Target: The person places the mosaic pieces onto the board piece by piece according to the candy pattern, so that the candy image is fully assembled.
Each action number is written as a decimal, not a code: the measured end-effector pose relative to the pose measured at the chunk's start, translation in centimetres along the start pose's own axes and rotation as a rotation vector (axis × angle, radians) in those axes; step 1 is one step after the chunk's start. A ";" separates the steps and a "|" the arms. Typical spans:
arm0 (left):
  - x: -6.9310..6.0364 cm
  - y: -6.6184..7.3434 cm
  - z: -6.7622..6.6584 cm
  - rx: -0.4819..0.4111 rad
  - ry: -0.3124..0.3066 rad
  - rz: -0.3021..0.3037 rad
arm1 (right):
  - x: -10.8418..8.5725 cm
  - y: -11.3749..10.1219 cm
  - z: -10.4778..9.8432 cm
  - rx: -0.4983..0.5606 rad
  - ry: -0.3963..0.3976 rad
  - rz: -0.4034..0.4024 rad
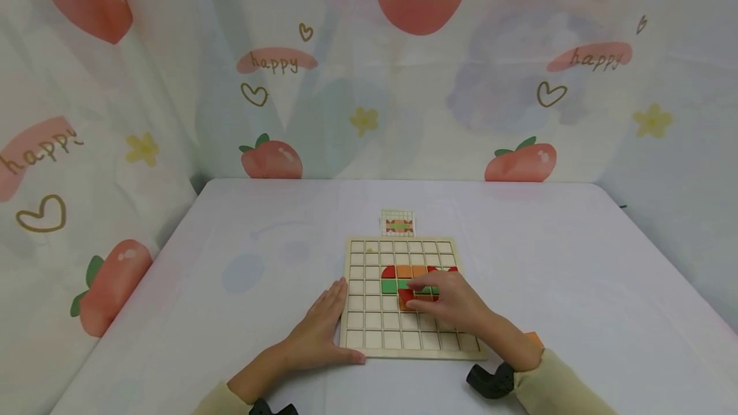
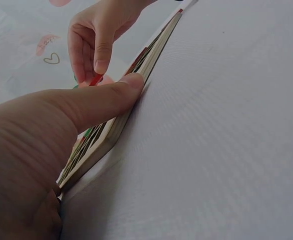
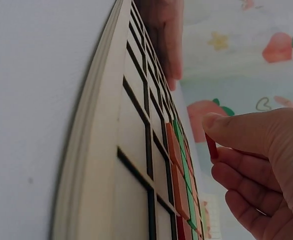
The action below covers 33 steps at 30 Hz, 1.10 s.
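Observation:
A wooden grid board (image 1: 355, 339) lies flat on the table. My left hand (image 1: 314, 335) rests against its left side with the fingers straight, the thumb touching the front edge. Between thumb and fingertips, my right hand (image 1: 455, 300) pinches a thin red tile (image 3: 211, 146) just above the grid. Green tiles (image 1: 389, 286) fill one row of cells, orange tiles (image 1: 411, 271) sit in the row behind, and a red tile (image 1: 388, 272) with a curved edge is at that row's left end. Some orange tiles (image 3: 174, 145) stand nearer the front; my right hand partly covers these rows in the head view.
Behind the board lies a small pattern card (image 1: 398, 224) printed with a grid and a coloured figure. An orange piece (image 1: 534, 339) shows beside my right forearm, mostly hidden by it. Printed cloth walls (image 1: 369, 82) stand at the back and sides of the white table.

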<state>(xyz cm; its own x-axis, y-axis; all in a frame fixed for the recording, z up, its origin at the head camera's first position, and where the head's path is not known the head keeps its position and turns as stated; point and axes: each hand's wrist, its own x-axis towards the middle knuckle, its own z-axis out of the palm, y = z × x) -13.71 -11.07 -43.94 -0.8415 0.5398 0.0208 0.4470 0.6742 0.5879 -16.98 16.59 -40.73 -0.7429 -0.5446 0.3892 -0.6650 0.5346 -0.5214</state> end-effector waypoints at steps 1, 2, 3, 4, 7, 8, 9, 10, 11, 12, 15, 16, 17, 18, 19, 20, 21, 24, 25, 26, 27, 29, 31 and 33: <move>0.0 0.0 0.0 -0.001 0.000 -0.002 | 0.2 -0.1 0.1 -0.001 -0.008 0.007; 0.0 0.0 0.0 -0.003 -0.002 -0.007 | 0.3 -0.3 0.3 0.002 -0.017 0.018; 0.0 0.0 0.0 -0.002 -0.004 -0.012 | 0.5 -0.4 0.4 0.004 -0.028 0.032; 0.0 0.0 -0.1 -0.002 -0.005 -0.018 | 0.6 -0.5 0.5 0.003 -0.039 0.045; 0.0 0.0 -0.1 0.001 -0.006 -0.027 | 1.0 -0.7 1.0 -0.003 -0.062 0.062; 0.0 -0.1 -0.1 0.001 -0.007 -0.030 | 1.0 -0.7 1.1 -0.003 -0.065 0.063; 0.1 -0.1 -0.1 -0.001 -0.006 -0.028 | 1.1 -0.8 1.2 -0.007 -0.066 0.061; 0.1 -0.1 -0.1 -0.003 -0.006 -0.028 | 1.2 -0.8 1.4 -0.014 -0.066 0.060; 0.1 -0.1 -0.1 -0.005 -0.006 -0.027 | 1.2 -0.8 1.5 -0.018 -0.067 0.061; 0.1 -0.1 -0.1 -0.006 -0.006 -0.028 | 1.3 -0.9 1.6 -0.024 -0.068 0.063; 0.0 -0.1 -0.1 -0.003 -0.007 -0.030 | 1.3 -1.0 1.9 -0.043 -0.071 0.069; 0.0 -0.1 0.0 -0.001 -0.009 -0.032 | 1.3 -1.0 2.0 -0.051 -0.076 0.074; 0.0 -0.1 0.0 -0.001 -0.009 -0.032 | 1.3 -1.0 2.1 -0.058 -0.080 0.077; 0.0 -0.1 0.0 0.001 -0.010 -0.033 | 1.3 -1.0 2.2 -0.068 -0.083 0.077; 0.1 -0.1 0.0 0.002 -0.010 -0.034 | 1.3 -1.0 2.2 -0.074 -0.085 0.077; 0.1 -0.1 0.0 0.002 -0.011 -0.034 | 1.3 -1.0 2.3 -0.080 -0.089 0.075; 0.1 -0.1 0.0 0.001 -0.012 -0.036 | 1.2 -1.0 2.3 -0.087 -0.093 0.072; 0.1 -0.1 0.1 0.006 -0.012 -0.036 | 1.2 -1.0 2.5 -0.096 -0.100 0.063; 0.1 -0.1 0.1 0.007 -0.011 -0.034 | 1.2 -1.0 2.5 -0.097 -0.101 0.060; 0.1 -0.1 0.1 0.008 -0.010 -0.033 | 1.2 -1.0 2.5 -0.100 -0.103 0.057; 0.1 -0.2 0.2 0.006 -0.010 -0.033 | 1.2 -1.0 2.5 -0.101 -0.103 0.053; 0.1 -0.2 0.2 0.007 -0.008 -0.030 | 1.3 -1.0 2.5 -0.109 -0.104 0.046; 0.2 -0.2 0.2 0.007 -0.007 -0.030 | 1.3 -1.1 2.5 -0.118 -0.106 0.043; 0.2 -0.2 0.2 0.010 -0.007 -0.031 | 1.4 -1.1 2.6 -0.124 -0.105 0.040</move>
<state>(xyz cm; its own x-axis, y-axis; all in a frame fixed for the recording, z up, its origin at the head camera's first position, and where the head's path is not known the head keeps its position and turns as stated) -13.86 -11.01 -44.19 -0.8529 0.5220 -0.0027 0.4239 0.6956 0.5800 -17.04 13.59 -41.57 -0.7614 -0.5825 0.2847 -0.6440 0.6292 -0.4351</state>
